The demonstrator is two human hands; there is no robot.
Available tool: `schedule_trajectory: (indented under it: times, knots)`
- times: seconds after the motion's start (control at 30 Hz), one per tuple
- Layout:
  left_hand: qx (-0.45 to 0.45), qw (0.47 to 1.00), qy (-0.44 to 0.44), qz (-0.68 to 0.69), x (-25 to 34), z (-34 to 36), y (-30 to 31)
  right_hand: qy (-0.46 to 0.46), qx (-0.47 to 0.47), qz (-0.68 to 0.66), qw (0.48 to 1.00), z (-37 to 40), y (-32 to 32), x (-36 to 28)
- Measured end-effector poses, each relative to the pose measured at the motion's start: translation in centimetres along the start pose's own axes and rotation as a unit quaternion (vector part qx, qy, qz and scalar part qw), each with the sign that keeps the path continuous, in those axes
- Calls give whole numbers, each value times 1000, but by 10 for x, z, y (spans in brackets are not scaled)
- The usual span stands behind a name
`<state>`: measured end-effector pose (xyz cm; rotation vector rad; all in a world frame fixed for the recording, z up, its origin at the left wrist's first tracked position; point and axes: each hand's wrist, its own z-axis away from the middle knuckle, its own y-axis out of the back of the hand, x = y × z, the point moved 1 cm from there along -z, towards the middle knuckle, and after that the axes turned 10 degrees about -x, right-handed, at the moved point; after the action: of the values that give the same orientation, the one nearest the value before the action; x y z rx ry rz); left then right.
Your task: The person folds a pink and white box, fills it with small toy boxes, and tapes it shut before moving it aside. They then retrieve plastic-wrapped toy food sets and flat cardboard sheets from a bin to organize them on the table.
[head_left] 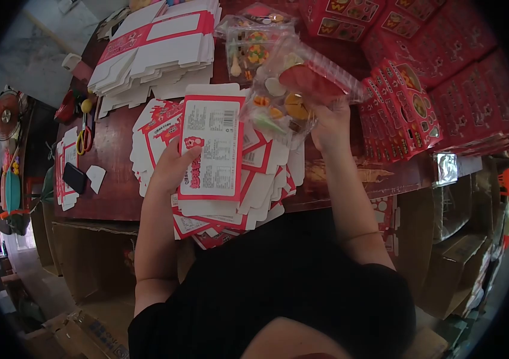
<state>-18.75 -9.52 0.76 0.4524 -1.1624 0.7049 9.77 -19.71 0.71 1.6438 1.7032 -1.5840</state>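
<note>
My left hand (172, 167) grips the left edge of a flat red-and-white printed box (211, 143), its thumb on the printed face. Under that box lies a loose pile of similar flat cartons (260, 194) at the table's front edge. Farther right, my right hand (331, 125) is closed on the lower right end of a clear plastic pack (302, 81) with a red piece and small colourful items inside. More clear packs (254, 51) lie just behind it. The pack is close to the right side of the printed box.
Unfolded white cartons (164, 45) are stacked at the back left. Scissors (85, 139) and a black phone (75, 178) lie on the left of the table. Finished-looking red boxes (401, 113) stand in rows at the right. Cardboard boxes (96, 263) are below the table edge.
</note>
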Motion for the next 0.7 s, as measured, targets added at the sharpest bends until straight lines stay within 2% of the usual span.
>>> schedule_trajectory:
  times: [0.07,0.1,0.13,0.17,0.2,0.23,0.27,0.3,0.33,0.37,0.47,0.53,0.63,0.67,0.7]
  knots:
    - [7,1000,-21,-5,5,-4,2,-9,-6,78,997,6,-9,-6]
    - [17,997,-12,-68,6,-8,3,62,-39,203,976,11,-16,-13]
    - [29,991,-3,-131,7,-12,5,131,-71,324,934,15,-23,-20]
    - [40,980,7,-193,6,-15,5,203,-116,290,928,14,-34,-24]
    - [119,949,-84,-281,4,-16,1,258,-134,403,868,15,-36,-29]
    - [195,895,-174,-362,1,-17,-8,309,-149,508,790,19,-38,-33]
    - [267,820,-259,-435,1,-17,-13,312,-144,545,765,26,-42,-31]
    - [211,866,-289,-349,2,-16,-12,320,-156,554,752,31,-43,-29]
    - [98,967,-208,-108,2,-15,-11,327,-169,564,739,35,-43,-26]
    - [-24,983,-109,144,8,-8,-14,333,-182,573,726,40,-43,-24]
    - [-163,925,15,343,18,13,-30,362,-204,609,675,50,-46,-14]
    - [-163,972,-47,164,21,16,-40,359,-215,631,653,55,-43,-7]
    - [-142,976,-91,139,16,14,-33,288,-222,685,631,52,-37,0]
    - [-130,979,-94,129,16,16,-30,280,-236,706,606,48,-30,0]
    - [-118,981,-98,121,15,18,-26,256,-235,707,616,45,-25,-3]
